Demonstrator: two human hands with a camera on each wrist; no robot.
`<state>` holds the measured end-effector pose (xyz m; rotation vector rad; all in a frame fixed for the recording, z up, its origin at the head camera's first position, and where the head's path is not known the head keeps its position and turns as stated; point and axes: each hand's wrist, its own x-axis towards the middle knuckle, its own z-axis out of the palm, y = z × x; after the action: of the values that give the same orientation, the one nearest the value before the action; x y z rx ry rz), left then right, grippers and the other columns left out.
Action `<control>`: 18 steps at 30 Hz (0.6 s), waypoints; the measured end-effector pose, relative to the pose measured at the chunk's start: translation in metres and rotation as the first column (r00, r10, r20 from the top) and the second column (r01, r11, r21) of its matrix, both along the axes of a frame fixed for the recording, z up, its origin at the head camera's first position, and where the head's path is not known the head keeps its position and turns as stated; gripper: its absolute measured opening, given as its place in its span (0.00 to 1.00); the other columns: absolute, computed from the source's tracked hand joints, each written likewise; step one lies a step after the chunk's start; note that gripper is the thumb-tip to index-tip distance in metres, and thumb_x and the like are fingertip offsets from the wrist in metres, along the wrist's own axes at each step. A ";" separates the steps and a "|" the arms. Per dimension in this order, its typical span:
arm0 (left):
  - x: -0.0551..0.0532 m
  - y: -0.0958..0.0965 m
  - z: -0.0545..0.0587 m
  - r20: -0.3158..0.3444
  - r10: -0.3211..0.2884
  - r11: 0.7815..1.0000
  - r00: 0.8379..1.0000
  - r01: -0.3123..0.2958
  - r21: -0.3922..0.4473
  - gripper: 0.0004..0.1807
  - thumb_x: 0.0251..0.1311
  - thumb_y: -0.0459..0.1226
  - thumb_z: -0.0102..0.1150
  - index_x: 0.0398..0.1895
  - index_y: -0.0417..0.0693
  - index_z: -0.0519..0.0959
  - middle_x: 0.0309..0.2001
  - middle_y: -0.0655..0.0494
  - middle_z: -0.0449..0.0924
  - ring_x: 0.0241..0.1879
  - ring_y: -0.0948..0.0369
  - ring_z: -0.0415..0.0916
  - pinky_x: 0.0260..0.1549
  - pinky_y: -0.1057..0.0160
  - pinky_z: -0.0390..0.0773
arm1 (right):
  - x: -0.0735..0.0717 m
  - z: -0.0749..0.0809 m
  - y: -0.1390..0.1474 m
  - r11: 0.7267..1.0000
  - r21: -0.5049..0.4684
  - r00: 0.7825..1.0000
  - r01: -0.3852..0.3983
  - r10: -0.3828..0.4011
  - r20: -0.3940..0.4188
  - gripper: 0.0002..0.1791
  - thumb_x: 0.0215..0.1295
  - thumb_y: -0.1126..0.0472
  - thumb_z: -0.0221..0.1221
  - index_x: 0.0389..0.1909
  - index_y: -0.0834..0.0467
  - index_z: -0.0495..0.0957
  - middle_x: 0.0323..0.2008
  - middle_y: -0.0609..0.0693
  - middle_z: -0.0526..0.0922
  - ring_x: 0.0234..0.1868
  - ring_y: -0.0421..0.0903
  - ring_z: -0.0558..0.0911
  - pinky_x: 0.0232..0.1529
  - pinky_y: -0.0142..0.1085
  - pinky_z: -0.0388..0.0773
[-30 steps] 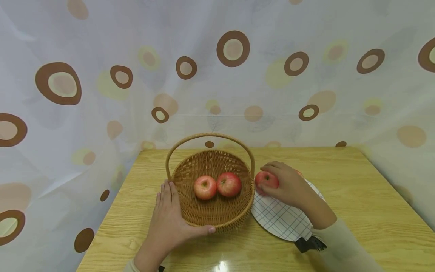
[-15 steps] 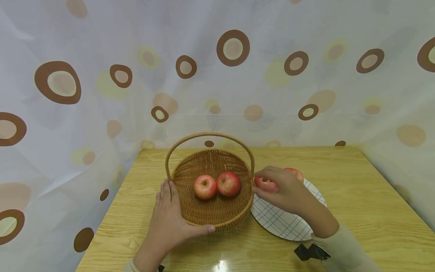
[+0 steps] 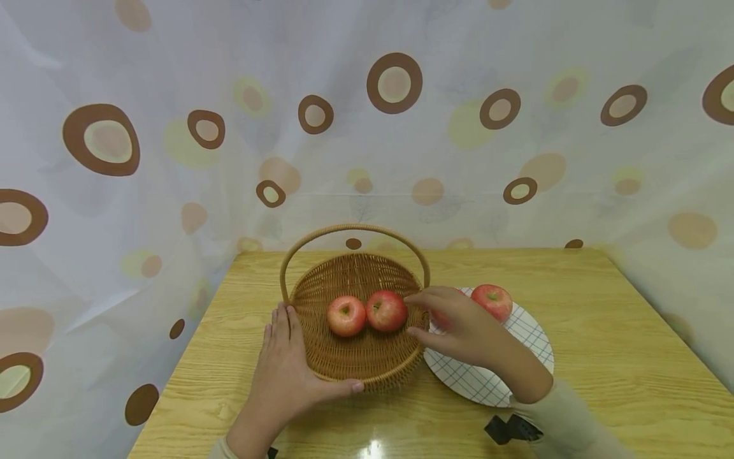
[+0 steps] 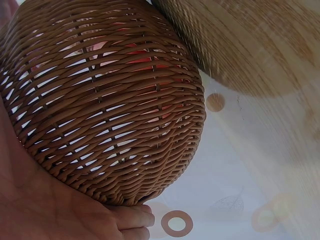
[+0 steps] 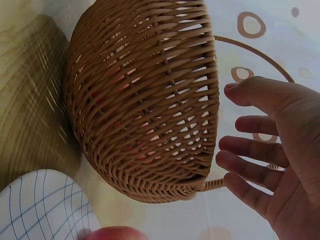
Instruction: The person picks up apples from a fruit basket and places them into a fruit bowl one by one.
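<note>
A wicker basket with a tall hoop handle holds two red apples, one on the left and the other touching it. Along the basket's left rim lie the straight fingers of my left hand, the thumb stretched along the front edge. My right hand reaches over the basket's right rim, fingers spread and nothing in them; the right wrist view shows the palm bare. Beneath that hand, an apple is partly hidden on a plate, with another apple behind it.
The white plate has a blue grid pattern and stands close to the basket's right side. Both are on a wooden table. A patterned sheet with brown and yellow spots hangs behind and at the sides.
My right hand has moved left, from around the apple at the plate's left to the basket's right rim, uncovering the rear apple. That left apple stays on the plate; my left hand keeps still.
</note>
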<state>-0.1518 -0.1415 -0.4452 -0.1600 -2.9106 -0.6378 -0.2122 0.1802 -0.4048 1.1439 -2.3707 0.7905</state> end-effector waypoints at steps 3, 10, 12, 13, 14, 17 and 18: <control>0.001 0.000 0.000 0.010 0.001 1.000 1.000 -0.001 0.004 0.98 0.22 0.91 0.58 0.84 0.29 0.36 0.85 0.30 0.29 0.86 0.38 0.30 0.84 0.37 0.42 | -0.002 0.001 -0.006 0.999 0.008 0.999 -0.050 0.050 0.012 0.22 0.63 0.58 0.76 0.57 0.58 0.85 0.50 0.47 0.89 0.46 0.41 0.84 0.43 0.38 0.86; 0.001 0.001 0.001 -0.009 0.003 1.000 1.000 -0.003 -0.003 0.98 0.22 0.92 0.57 0.84 0.29 0.38 0.85 0.29 0.30 0.86 0.38 0.31 0.84 0.37 0.43 | -0.004 -0.001 -0.018 0.997 0.066 0.999 -0.026 0.023 0.042 0.23 0.65 0.54 0.75 0.58 0.58 0.85 0.52 0.50 0.88 0.54 0.45 0.86 0.53 0.41 0.87; 0.001 0.001 0.000 -0.017 0.003 1.000 1.000 -0.004 -0.011 0.98 0.22 0.92 0.57 0.84 0.28 0.38 0.85 0.29 0.30 0.86 0.38 0.32 0.84 0.37 0.44 | -0.005 -0.002 -0.022 0.997 0.080 0.998 -0.004 0.000 0.057 0.24 0.65 0.52 0.74 0.59 0.58 0.85 0.53 0.51 0.88 0.55 0.46 0.86 0.54 0.43 0.88; 0.001 0.001 0.000 -0.020 0.004 1.000 1.000 -0.004 -0.014 0.97 0.23 0.92 0.56 0.84 0.29 0.38 0.85 0.29 0.30 0.86 0.38 0.32 0.84 0.38 0.44 | -0.005 -0.002 -0.024 0.996 0.086 0.998 0.005 -0.010 0.062 0.25 0.65 0.52 0.74 0.59 0.59 0.85 0.54 0.51 0.88 0.56 0.47 0.86 0.54 0.43 0.88; 0.001 0.001 0.000 -0.021 0.005 1.000 1.000 -0.005 -0.015 0.97 0.23 0.92 0.56 0.84 0.29 0.38 0.85 0.29 0.30 0.86 0.38 0.32 0.84 0.38 0.44 | -0.006 -0.003 -0.026 0.995 0.094 0.998 0.014 -0.020 0.064 0.26 0.65 0.51 0.74 0.59 0.59 0.84 0.54 0.51 0.87 0.56 0.47 0.87 0.55 0.44 0.88; 0.001 0.001 0.000 -0.021 0.005 1.000 1.000 -0.005 -0.010 0.98 0.22 0.92 0.57 0.84 0.29 0.38 0.85 0.29 0.30 0.86 0.38 0.32 0.84 0.38 0.44 | -0.009 -0.004 -0.031 0.992 0.124 0.997 0.038 -0.047 0.067 0.27 0.65 0.50 0.74 0.60 0.60 0.84 0.56 0.52 0.86 0.56 0.48 0.87 0.54 0.44 0.88; 0.001 0.001 0.000 -0.020 0.005 1.000 1.000 -0.005 -0.007 0.98 0.22 0.92 0.57 0.84 0.29 0.38 0.85 0.29 0.30 0.86 0.38 0.32 0.84 0.38 0.44 | -0.009 -0.004 -0.032 0.990 0.134 0.996 0.048 -0.058 0.071 0.28 0.65 0.50 0.74 0.61 0.60 0.83 0.58 0.52 0.86 0.56 0.49 0.87 0.53 0.44 0.88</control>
<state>-0.1509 -0.1404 -0.4448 -0.1584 -2.8939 -0.6215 -0.2214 0.1477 -0.4087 1.1152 -2.5381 0.6778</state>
